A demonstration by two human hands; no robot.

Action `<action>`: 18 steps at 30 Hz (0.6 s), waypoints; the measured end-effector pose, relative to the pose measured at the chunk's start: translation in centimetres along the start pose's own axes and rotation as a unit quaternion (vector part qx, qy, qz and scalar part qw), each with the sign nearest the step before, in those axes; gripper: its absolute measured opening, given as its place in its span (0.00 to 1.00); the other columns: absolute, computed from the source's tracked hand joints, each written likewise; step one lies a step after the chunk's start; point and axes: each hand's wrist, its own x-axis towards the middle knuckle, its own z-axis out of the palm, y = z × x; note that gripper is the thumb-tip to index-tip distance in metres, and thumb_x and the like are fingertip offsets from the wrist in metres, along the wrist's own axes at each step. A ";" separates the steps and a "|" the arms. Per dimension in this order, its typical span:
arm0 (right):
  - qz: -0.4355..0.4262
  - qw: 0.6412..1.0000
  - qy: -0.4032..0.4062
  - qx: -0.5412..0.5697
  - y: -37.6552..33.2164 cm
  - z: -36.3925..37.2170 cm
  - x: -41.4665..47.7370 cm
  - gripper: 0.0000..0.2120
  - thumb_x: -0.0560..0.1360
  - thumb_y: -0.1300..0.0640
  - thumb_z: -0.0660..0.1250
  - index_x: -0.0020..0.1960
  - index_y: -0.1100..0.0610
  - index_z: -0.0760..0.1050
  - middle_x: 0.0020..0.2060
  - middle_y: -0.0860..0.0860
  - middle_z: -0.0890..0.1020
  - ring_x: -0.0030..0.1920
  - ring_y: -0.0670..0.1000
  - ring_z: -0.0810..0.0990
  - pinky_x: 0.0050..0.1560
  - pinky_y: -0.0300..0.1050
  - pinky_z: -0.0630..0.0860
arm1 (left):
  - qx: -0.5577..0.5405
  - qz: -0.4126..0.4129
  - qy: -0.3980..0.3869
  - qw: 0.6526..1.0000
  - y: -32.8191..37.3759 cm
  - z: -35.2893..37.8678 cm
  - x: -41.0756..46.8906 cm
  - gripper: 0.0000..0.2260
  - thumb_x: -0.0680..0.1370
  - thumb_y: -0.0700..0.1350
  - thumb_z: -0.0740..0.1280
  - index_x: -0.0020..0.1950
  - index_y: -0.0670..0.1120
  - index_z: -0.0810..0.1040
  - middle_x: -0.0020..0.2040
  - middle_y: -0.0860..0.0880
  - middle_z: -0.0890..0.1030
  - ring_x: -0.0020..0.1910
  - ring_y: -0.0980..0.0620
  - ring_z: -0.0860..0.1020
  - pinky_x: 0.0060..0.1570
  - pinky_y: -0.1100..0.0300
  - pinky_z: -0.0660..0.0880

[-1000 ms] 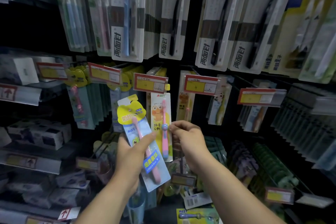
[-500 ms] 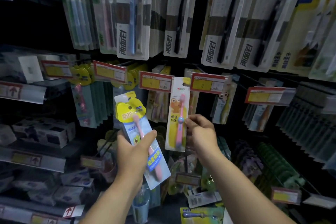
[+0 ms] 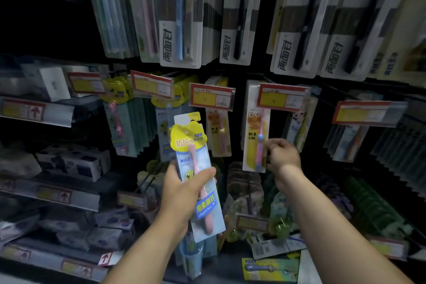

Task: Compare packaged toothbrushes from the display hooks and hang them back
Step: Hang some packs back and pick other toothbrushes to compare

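Dim shop wall ahead of me, carded brushes (image 3: 179, 30) hanging in rows right across the frame. My left hand (image 3: 182, 193) is wrapped round the blue pack (image 3: 189, 138) with the yellow header, low in the middle of the frame, thumb across its face, pink brush showing through. My right hand (image 3: 282, 157), right of centre, has its fingers (image 3: 270, 145) pinched on the edge of the yellow frog pack (image 3: 253, 143), which sits up under a price tag (image 3: 280, 98). Whether its hole is on the hook I can't tell, because the tag hides it. I'd say this is the hang-back. To do it cleanly, I'd hold the card flat and square to the hook, feed the hole along the wire, let go only once it hangs on its own, and avoid dragging the neighbouring packs (image 3: 219, 131) off.
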 end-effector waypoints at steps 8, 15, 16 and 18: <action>0.046 0.964 -0.256 -0.051 -0.4 1.0 -5.3 0.08 0.79 0.57 0.72 0.54 0.60 0.80 0.42 0.56 0.81 0.35 0.53 0.78 0.39 0.47 0.77 | -0.044 -0.030 -0.053 0.997 1.1 -0.6 -0.4 0.21 0.65 0.45 0.79 0.57 0.43 0.81 0.44 0.41 0.85 0.40 0.41 0.83 0.44 0.43 0.83; -0.005 0.907 -0.419 -0.043 -1.0 1.5 -9.3 0.12 0.78 0.55 0.74 0.53 0.64 0.80 0.41 0.57 0.75 0.33 0.47 0.71 0.31 0.38 0.70 | -0.047 -0.011 -0.043 0.998 1.7 -1.0 -0.9 0.19 0.67 0.42 0.78 0.56 0.42 0.82 0.44 0.38 0.85 0.38 0.39 0.84 0.40 0.47 0.83; -0.010 0.911 -0.410 -0.036 -0.9 1.5 -9.4 0.13 0.77 0.55 0.74 0.52 0.65 0.79 0.41 0.57 0.76 0.32 0.47 0.72 0.30 0.37 0.70 | -0.043 -0.008 -0.028 0.999 1.6 -1.2 -0.8 0.18 0.68 0.40 0.79 0.56 0.42 0.82 0.45 0.38 0.86 0.39 0.38 0.84 0.41 0.45 0.84; -0.018 0.913 -0.406 -0.025 -0.9 1.4 -9.3 0.10 0.78 0.56 0.73 0.51 0.63 0.80 0.42 0.56 0.77 0.35 0.47 0.75 0.30 0.37 0.73 | -0.038 -0.009 -0.005 0.999 1.4 -1.5 -0.6 0.13 0.73 0.38 0.77 0.56 0.42 0.82 0.48 0.34 0.86 0.44 0.33 0.85 0.48 0.36 0.84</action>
